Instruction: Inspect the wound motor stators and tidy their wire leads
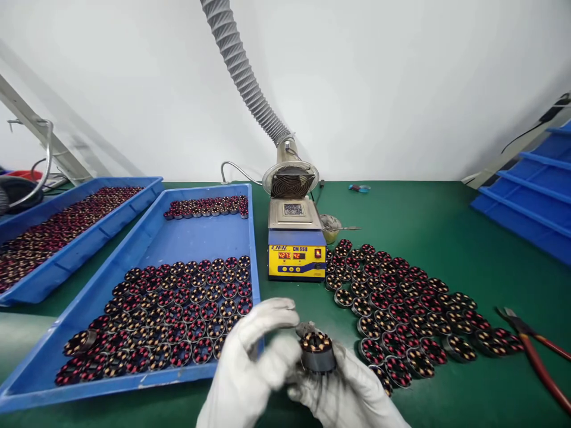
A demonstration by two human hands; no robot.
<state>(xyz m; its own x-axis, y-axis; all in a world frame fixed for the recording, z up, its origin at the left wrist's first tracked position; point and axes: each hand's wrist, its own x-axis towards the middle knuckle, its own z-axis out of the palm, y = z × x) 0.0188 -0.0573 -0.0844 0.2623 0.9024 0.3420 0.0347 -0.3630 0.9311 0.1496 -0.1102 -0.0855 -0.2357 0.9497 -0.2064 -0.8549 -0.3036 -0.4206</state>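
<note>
Both my hands wear white gloves and meet low in the middle of the picture. My right hand (352, 395) grips a small round motor stator (316, 351) with copper windings, held upright. My left hand (250, 362) curls over beside it, its fingers pinched at the stator's top edge, where a small grey bit shows that I cannot make out. Several like stators lie in rows on the green mat (401, 309) just right of my hands. More fill the blue tray (134, 380) just left of them.
A yellow and blue solder pot (297, 249) with a red digital readout stands behind my hands, under a grey ribbed fume hose (243, 68). A second blue tray (89, 238) of stators sits far left. Red-handled pliers (535, 351) lie at right. Stacked blue trays (530, 196) fill the right edge.
</note>
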